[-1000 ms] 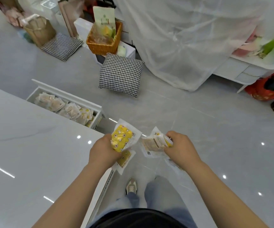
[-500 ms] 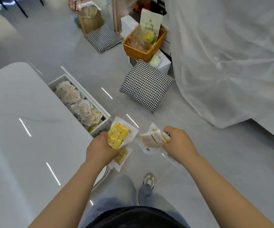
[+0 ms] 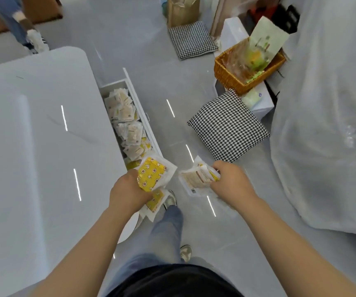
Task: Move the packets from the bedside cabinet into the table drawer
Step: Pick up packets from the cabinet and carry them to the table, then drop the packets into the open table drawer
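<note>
Left hand (image 3: 130,192) grips yellow packets (image 3: 151,176); right hand (image 3: 232,183) grips beige packets (image 3: 196,179).

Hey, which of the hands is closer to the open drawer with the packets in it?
Left. The left hand, gripping yellow packets, is right by the near end of the drawer; the right hand, gripping pale packets, is off to its right above the floor.
</note>
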A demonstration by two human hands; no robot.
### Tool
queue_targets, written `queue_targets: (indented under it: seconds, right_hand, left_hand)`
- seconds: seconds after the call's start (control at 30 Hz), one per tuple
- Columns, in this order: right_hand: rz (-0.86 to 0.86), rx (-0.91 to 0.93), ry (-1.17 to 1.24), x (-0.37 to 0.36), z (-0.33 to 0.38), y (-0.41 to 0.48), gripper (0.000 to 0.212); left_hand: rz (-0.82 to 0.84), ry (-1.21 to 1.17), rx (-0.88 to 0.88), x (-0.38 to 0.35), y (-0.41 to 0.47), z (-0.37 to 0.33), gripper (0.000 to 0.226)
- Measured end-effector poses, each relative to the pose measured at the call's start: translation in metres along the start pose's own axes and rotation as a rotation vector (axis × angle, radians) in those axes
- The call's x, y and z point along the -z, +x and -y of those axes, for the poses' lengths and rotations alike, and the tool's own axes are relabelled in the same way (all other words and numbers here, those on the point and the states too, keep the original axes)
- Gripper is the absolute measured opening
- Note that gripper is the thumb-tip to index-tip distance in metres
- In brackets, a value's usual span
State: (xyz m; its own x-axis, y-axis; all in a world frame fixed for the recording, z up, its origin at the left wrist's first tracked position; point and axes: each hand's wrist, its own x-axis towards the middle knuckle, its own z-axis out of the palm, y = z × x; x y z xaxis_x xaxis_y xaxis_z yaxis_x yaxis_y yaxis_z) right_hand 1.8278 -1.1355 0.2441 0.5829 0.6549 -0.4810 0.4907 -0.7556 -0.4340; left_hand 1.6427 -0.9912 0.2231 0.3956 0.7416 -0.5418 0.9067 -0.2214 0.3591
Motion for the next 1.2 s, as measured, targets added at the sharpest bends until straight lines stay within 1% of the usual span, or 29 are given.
queue_targets:
  seconds: [0.17, 0.37, 0.47, 0.67, 0.83, 1.03, 1.13, 1.2]
  right_hand:
    - [0.066, 0.067, -0.068, 0.020, 0.036, 0.061, 0.013]
    - [0.131, 0.179, -0.123, 0.044, 0.072, 0.122, 0.019]
    - [0.160, 0.242, -0.148, 0.053, 0.086, 0.156, 0.018]
    - [0.285, 0.420, -0.268, 0.076, 0.122, 0.230, 0.016]
    - [0.383, 0.559, -0.367, 0.087, 0.147, 0.284, 0.013]
    - [0.509, 0.694, -0.529, 0.074, 0.179, 0.325, 0.012]
    - [0.560, 0.747, -0.572, 0.060, 0.198, 0.336, 0.005]
    - [0.592, 0.777, -0.606, 0.048, 0.213, 0.341, 0.012]
  left_hand:
    - [-0.007, -0.039, 0.063, 0.023, 0.042, -0.010, 0.036]
    - [-0.059, -0.104, 0.151, 0.051, 0.077, -0.024, 0.037]
    - [-0.093, -0.149, 0.210, 0.058, 0.093, -0.028, 0.040]
    - [-0.171, -0.249, 0.404, 0.064, 0.121, -0.045, 0.040]
    - [-0.212, -0.407, 0.601, 0.057, 0.136, -0.062, 0.041]
    - [-0.242, -0.514, 0.774, 0.045, 0.145, -0.064, 0.041]
    - [-0.246, -0.585, 0.843, 0.040, 0.149, -0.059, 0.041]
    - [-0.245, -0.633, 0.877, 0.036, 0.153, -0.053, 0.043]
